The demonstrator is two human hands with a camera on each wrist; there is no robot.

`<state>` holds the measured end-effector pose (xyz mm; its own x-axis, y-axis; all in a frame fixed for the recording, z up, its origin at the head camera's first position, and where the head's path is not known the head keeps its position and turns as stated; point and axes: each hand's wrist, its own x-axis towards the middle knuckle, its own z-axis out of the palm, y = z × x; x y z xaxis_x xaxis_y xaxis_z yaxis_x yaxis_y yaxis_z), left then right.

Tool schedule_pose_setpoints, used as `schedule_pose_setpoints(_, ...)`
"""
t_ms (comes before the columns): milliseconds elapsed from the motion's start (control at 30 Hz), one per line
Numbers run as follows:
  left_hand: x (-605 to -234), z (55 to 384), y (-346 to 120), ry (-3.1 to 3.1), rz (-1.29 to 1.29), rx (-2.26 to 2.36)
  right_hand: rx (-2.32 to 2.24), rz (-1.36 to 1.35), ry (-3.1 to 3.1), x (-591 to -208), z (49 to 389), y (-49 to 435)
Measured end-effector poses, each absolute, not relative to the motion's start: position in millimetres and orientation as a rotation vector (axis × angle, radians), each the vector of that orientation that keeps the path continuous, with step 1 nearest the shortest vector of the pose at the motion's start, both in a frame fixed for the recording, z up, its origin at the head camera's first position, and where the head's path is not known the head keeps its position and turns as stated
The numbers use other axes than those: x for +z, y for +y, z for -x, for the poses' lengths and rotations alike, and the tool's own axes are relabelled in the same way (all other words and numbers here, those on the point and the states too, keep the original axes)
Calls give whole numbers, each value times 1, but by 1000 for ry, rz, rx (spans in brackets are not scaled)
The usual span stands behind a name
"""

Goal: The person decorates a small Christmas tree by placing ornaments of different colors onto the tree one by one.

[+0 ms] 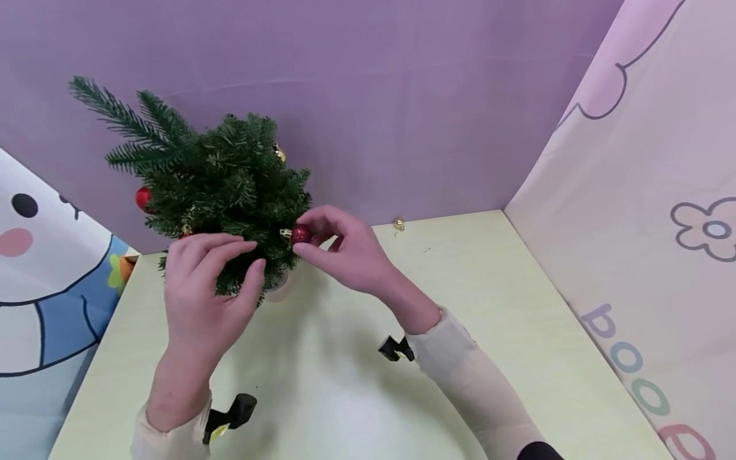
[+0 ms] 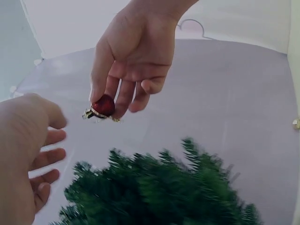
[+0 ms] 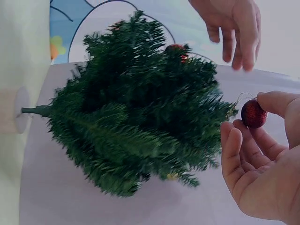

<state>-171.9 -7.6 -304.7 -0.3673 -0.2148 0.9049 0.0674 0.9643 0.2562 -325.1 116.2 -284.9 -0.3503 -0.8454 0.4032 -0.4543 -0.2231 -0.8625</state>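
Note:
Between thumb and fingers, my right hand [image 1: 351, 252] pinches a glittery dark red bauble [image 1: 300, 234] with a gold cap and a thin hanging loop, seen in the right wrist view. The bauble is close to the right side of a small green Christmas tree [image 1: 230, 185]. My left hand [image 1: 209, 287] is held in front of the tree's lower left, fingers relaxed and thumb apart, with nothing in it. On the tree hang a red bauble [image 1: 144, 199] at the left and a gold bauble [image 1: 279, 153] at the upper right. Another red bauble [image 3: 177, 50] shows in the right wrist view.
A small gold bauble [image 1: 398, 223] lies at the back of the pale table [image 1: 460, 287]. The tree stands on a light round base [image 1: 280, 291]. A purple cloth backdrop [image 1: 402, 115] rises behind, with printed panels at both sides. Black camera mounts sit at both wrists.

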Motion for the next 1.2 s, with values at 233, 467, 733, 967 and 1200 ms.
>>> schedule_pose_setpoints(233, -284, 174, -10, -2083, -171, -289, -1585, 1524, 1624, -269, 319, 108)
schedule_pose_setpoints(467, -282, 178, -20, -2132, -211, -512, -1586, 1534, 1556, -264, 316, 104)
schedule_pose_setpoints(733, -283, 177, -27, -2189, -222, -681, -1603, 1538, 1519, -265, 316, 102)
schedule_pose_setpoints(967, -282, 176, -28, -2055, -281, -569, -1614, 1457, 1540, -268, 318, 101)
schedule_pose_setpoints(1200, -275, 171, -29, -1986, -350, -548, -1615, 1431, 1570, -271, 320, 100)
